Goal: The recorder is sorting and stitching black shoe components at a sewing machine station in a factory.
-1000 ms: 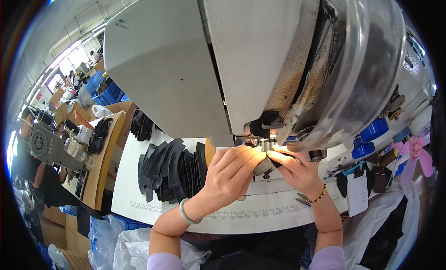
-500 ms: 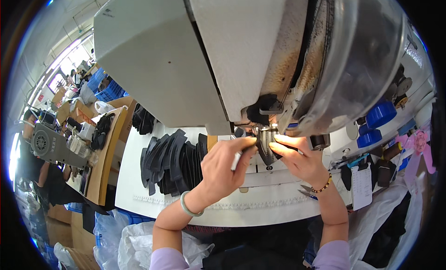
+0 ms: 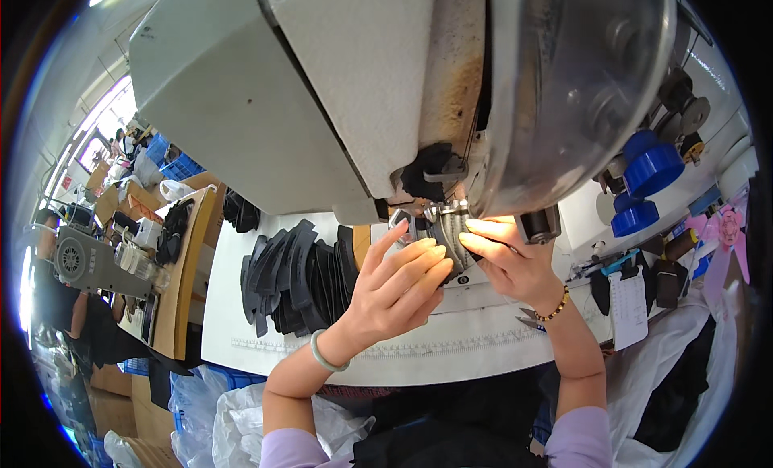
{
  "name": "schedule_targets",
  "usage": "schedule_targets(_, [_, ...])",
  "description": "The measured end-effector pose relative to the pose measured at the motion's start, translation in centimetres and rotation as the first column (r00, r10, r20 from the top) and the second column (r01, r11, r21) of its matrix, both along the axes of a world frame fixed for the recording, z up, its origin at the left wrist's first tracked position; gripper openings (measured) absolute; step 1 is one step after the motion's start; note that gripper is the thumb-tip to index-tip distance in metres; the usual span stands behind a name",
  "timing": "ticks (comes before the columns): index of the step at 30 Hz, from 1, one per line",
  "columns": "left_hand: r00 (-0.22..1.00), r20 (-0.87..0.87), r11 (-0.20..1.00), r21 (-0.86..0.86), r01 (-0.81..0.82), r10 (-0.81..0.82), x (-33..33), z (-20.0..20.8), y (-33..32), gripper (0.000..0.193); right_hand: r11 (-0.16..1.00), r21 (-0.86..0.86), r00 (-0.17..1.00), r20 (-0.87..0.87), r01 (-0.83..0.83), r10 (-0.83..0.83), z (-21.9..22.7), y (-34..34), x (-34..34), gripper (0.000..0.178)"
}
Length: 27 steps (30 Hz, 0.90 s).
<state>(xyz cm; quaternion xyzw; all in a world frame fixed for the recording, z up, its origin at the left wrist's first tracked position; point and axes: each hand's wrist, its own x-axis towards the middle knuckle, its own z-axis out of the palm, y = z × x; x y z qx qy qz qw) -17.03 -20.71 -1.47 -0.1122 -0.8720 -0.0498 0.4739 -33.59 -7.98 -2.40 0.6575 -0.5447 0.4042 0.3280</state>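
A sewing machine (image 3: pixel 346 90) fills the upper middle, its lit needle area just above my hands. Under it lies a narrow dark strip (image 3: pixel 457 263) with a grey ribbed band along it; its far end is hidden by the machine parts. My left hand (image 3: pixel 403 283) rests against the strip's left side, fingers stretched out, one finger raised toward the metal parts by the needle. On the other side, my right hand (image 3: pixel 515 263) pinches the strip's dark right edge between thumb and fingers. A pile of black curved pieces (image 3: pixel 294 279) lies on the white table (image 3: pixel 322 363), left of my left hand.
Small scissors (image 3: pixel 531 317) lie beside my right wrist. A ruler strip (image 3: pixel 435 347) runs along the table's near edge. Farther right are blue thread spools (image 3: pixel 651 166), a white card (image 3: pixel 628 307) and a pink fan (image 3: pixel 727 235). Another person (image 3: pixel 60 283) sits at the left.
My left hand has loosened its pinch, and its fingers are now stretched out, one raised. My right hand stays at the strip. The view has shifted slightly, moving the machine leftward in the picture.
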Motion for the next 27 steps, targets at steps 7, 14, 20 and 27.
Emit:
schedule_targets(7, [0.99,-0.103,0.982,-0.154,-0.108,0.093,-0.5,-0.4,0.4,0.028,0.999,-0.017,0.999,0.013,-0.035,0.035,0.3,-0.1,-0.2,0.023])
schedule_targets(14, [0.981,-0.164,0.975,-0.178,-0.132,0.103,-0.7,-0.2,0.7,0.023,0.999,-0.017,0.999,0.004,-0.033,0.033,0.3,-0.2,-0.4,0.027])
schedule_targets(20, [0.98,-0.156,0.964,-0.219,-0.154,0.121,-0.3,-0.2,0.5,0.024,0.997,0.03,0.997,0.046,-0.066,0.065,0.5,-0.1,-0.5,0.034])
schedule_targets(27, [0.987,-0.119,0.957,-0.255,-0.138,0.11,-0.2,0.3,0.9,0.02,1.0,0.026,0.999,-0.031,-0.004,0.005,-0.4,0.4,-1.3,0.039])
